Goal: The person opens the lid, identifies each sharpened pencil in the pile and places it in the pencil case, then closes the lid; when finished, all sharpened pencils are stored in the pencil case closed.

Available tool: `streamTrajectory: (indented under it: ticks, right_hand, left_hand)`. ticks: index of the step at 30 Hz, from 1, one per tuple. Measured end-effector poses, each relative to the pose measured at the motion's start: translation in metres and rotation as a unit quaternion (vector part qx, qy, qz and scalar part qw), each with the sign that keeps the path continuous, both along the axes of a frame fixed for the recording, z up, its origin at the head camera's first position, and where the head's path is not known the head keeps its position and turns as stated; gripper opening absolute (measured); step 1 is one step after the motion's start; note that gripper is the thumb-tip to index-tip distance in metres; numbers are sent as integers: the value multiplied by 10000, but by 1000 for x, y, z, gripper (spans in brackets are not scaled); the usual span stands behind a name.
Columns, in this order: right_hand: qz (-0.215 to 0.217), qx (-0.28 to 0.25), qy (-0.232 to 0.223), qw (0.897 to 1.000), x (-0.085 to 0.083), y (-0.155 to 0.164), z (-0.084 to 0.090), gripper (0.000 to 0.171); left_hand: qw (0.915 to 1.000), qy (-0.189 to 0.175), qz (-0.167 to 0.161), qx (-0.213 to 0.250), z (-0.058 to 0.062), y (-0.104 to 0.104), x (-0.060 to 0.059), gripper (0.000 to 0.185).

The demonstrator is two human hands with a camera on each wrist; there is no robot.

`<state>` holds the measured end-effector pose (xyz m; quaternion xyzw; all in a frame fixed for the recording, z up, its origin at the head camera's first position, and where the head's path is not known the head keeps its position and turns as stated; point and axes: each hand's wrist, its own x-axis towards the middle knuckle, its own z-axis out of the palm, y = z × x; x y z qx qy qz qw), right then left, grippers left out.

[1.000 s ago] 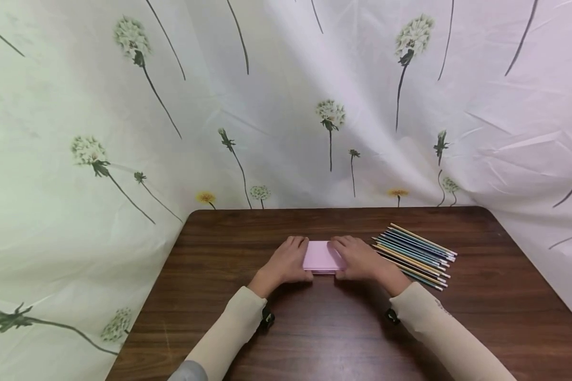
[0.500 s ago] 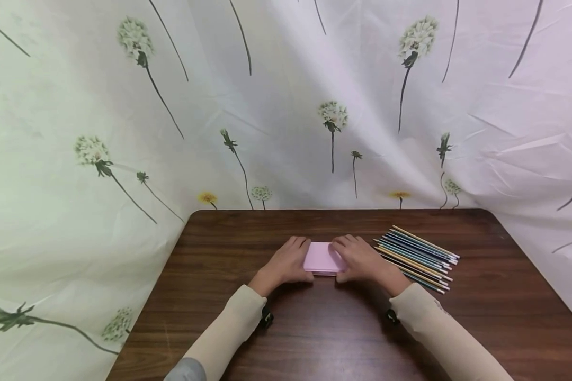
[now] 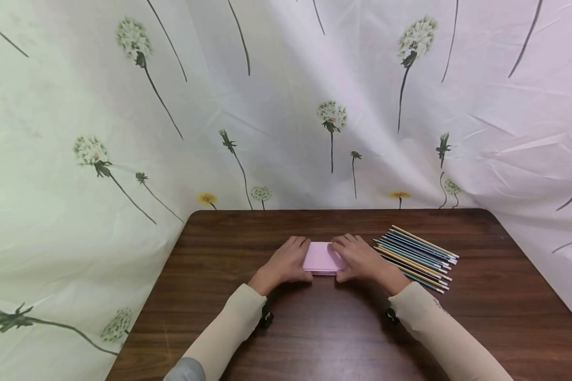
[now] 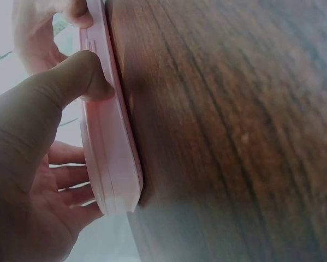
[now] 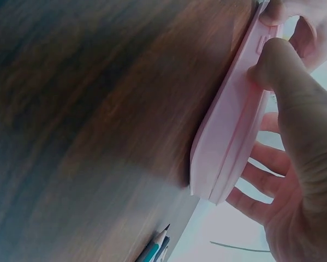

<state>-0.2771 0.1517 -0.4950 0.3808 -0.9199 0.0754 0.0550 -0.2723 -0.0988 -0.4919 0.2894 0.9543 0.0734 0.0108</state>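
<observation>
A pink plastic case [image 3: 321,256] with a lid seam and a small clasp on its near side lies flat on the table, lid down. My left hand [image 3: 288,261] grips its left end, thumb on the near wall and fingers along the far side. At the other end my right hand [image 3: 362,259] holds it the same way. In the left wrist view the case [image 4: 111,153] shows its near wall under the left thumb. From the right wrist, the case [image 5: 223,136] has the right thumb pressed beside the clasp. What is inside the case is hidden.
Several pencils [image 3: 417,256], blue, green, black and yellow, lie side by side to the right of the case, close to my right hand. The brown wooden table [image 3: 310,328] ends at a white flowered cloth [image 3: 286,106] behind.
</observation>
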Motion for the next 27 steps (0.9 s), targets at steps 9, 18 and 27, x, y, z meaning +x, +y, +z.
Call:
streamTrajectory:
  ticks: [9,18,27]
  right_hand:
    - [197,-35,121,9997,-3,3,-2,70]
    - [126,-194,-286,9993,-6,7,6,69]
    - [-26,-164,-783,9968,-9,9,17,65]
  left_hand:
    - [9999,-18,-2,-121,-1,1,-2,101]
    - [9998,-123,51,-124,2,5,-2,106]
    - [9970,-685,185,308,6,-4,-4,106]
